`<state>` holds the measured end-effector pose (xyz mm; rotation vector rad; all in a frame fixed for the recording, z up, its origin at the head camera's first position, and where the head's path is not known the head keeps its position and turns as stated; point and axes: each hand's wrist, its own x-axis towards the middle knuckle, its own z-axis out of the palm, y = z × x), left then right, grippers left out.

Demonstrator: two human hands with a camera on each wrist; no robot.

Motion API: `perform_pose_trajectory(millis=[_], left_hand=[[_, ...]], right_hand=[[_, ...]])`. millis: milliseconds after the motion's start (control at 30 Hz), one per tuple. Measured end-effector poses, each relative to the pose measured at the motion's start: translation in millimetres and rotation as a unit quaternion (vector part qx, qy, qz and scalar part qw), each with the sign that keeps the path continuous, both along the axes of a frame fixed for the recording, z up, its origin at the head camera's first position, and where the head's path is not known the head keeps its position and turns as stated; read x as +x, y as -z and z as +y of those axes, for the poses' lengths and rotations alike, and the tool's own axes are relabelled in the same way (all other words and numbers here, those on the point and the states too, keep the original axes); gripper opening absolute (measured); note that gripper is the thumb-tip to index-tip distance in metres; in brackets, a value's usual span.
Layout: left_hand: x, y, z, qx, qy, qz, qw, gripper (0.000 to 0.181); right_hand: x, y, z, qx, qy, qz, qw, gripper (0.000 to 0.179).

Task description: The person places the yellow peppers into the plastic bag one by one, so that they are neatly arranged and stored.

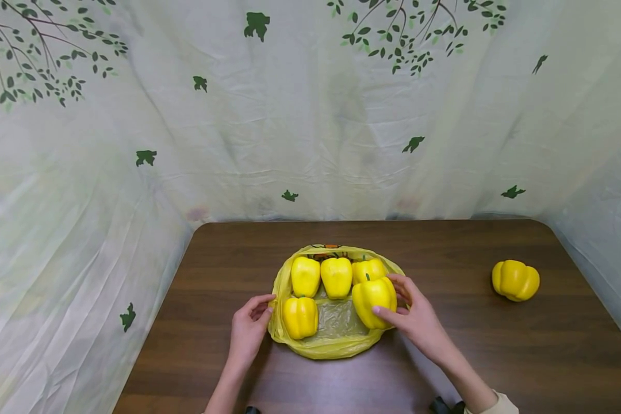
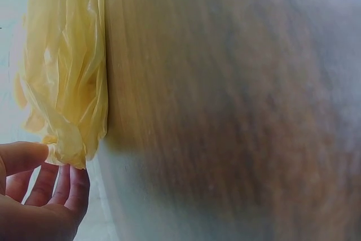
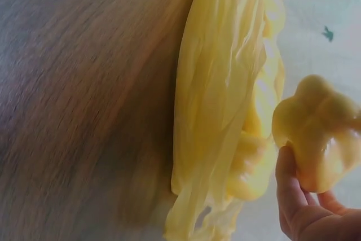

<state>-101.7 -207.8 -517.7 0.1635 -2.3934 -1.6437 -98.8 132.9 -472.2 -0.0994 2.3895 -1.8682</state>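
Note:
A yellow plastic bag (image 1: 336, 349) lies open on the table, its rim rolled into a ring around several yellow bell peppers. Three of these peppers (image 1: 336, 278) form a row along the far side, and another pepper (image 1: 301, 318) sits at the near left. My left hand (image 1: 250, 325) pinches the bag's left rim between thumb and fingers; the left wrist view shows the crumpled bag edge (image 2: 67, 145) there. With thumb and fingers, my right hand (image 1: 416, 316) grips a bell pepper (image 3: 316, 134) over the bag's right side, raised above the rim in the right wrist view.
One more yellow bell pepper (image 1: 516, 280) lies on its side at the right of the brown wooden table (image 1: 445, 247). A pale curtain (image 1: 310, 115) with leaf prints hangs behind the table and along its sides. Dark objects (image 1: 440, 405) show at the bottom edge near the right forearm.

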Motion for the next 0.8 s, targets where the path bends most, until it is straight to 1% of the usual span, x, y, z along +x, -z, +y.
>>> perform_pose_trajectory(millis=[300,500,800], left_hand=[[-0.4,-0.3,0.2,-0.003,0.001,-0.010,0.9999,0.025],[-0.7,-0.2,-0.2,0.000,0.002,-0.007,1.0000,0.025],[-1.1,-0.2,-0.3,-0.004,-0.001,-0.011,0.9999,0.025]], right_hand=[[0.5,2.7,-10.6,-0.013,-0.005,-0.001,0.9999,0.075],[-0.7,6.6,-16.3,0.003,-0.007,-0.005,1.0000,0.074],[-0.6,11.3,-25.6,0.007,-0.011,0.000,0.9999,0.075]])
